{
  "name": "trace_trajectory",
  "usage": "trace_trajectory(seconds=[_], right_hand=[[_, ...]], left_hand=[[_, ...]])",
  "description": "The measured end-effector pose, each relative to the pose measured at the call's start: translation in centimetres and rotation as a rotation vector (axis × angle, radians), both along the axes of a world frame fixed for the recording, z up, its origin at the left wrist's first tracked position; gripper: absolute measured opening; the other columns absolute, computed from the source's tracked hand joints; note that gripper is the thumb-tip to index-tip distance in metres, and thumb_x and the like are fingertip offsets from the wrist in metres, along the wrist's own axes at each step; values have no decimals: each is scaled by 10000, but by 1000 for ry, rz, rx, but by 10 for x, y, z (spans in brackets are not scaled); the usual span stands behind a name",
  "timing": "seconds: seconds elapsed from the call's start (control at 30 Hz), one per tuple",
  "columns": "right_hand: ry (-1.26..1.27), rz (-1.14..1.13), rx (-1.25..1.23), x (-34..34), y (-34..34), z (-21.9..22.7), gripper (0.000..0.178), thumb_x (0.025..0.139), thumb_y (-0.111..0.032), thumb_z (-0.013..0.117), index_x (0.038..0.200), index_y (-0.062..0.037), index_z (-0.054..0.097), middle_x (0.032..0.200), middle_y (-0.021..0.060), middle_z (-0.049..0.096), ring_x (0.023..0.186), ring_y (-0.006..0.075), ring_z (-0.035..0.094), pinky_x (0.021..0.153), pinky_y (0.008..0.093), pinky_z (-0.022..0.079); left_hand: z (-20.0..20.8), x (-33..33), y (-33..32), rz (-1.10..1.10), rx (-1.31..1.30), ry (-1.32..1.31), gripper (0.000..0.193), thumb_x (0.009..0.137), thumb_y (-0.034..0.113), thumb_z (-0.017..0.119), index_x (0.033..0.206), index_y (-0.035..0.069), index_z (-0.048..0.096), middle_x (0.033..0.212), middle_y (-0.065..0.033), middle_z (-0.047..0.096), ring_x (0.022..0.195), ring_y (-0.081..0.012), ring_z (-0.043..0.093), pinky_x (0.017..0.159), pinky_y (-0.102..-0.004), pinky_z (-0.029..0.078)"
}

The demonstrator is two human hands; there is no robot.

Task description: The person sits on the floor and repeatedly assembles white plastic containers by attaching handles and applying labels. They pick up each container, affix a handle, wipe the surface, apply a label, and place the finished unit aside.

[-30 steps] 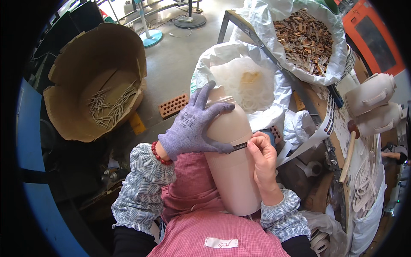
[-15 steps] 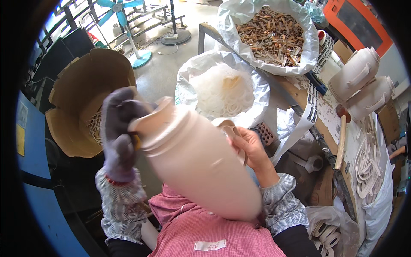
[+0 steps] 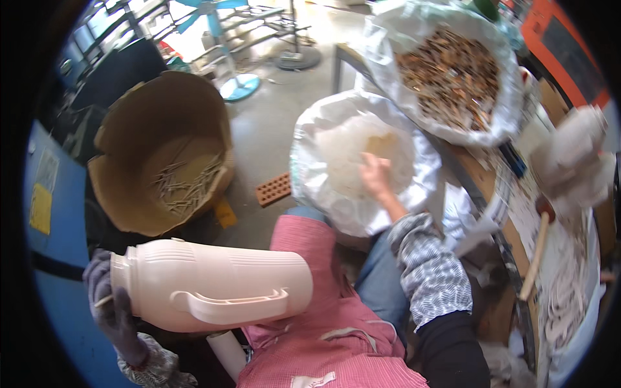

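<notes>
My left hand point(image 3: 116, 310), in a grey glove, is closed round the rim end of a pale pink jug body point(image 3: 226, 281). The jug lies on its side across my lap, base to the right and handle point(image 3: 233, 307) toward me. A short pale piece shows by the gloved fingers; I cannot make out what it is. My bare right hand point(image 3: 376, 174) reaches into a white-lined bag point(image 3: 307, 187) of translucent plastic rings point(image 3: 346, 171), beside a yellowish patch. Its fingers are blurred, so whether they grip anything is unclear.
A cardboard drum point(image 3: 116, 194) with thin sticks stands left, a perforated red brick point(image 3: 273, 189) beside it. At right, a bench holds a sack point(image 3: 511, 110) of brown scraps, a mallet point(image 3: 535, 258) and more pale jugs point(image 3: 572, 152). A blue fan point(image 3: 239, 87) stands behind.
The jug has swung from tilted upright to lying sideways at the left. My right hand has let go of its handle and moved forward into the bag of rings.
</notes>
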State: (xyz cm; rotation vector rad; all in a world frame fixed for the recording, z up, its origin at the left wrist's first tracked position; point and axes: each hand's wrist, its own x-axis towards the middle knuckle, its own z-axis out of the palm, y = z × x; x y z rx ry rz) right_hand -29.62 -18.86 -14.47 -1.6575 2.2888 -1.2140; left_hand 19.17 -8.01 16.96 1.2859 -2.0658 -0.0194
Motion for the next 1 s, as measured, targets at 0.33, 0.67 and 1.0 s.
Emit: trace_trajectory(seconds=[0.33,0.67,1.0], right_hand=[[-52,-5,204,-98,20,-75,255,786,-119,706,1018,-28,652,867,140,677,738,252,669,654,328,533],[-782,151,-37,-45,162,47,171,891,-132,671,787,2,642,793,34,622,697,93,536,619,228,413],[-669,345,-479,-7,233,205,244,915,-112,593,704,2,549,879,139,658,683,108,523,607,248,436]], left_hand=[[-21,13,-38,-123,273,323,140,871,102,646,837,-14,576,820,-76,593,695,-176,527,715,-315,450],[-6,-54,-127,-242,-851,-428,508,736,103,801,1192,164,586,1246,-89,535,1124,-314,588,867,-413,595],[-62,-262,-36,-1222,-149,204,542,771,189,747,1281,132,571,1278,-185,519,1008,-277,622,878,-411,520]])
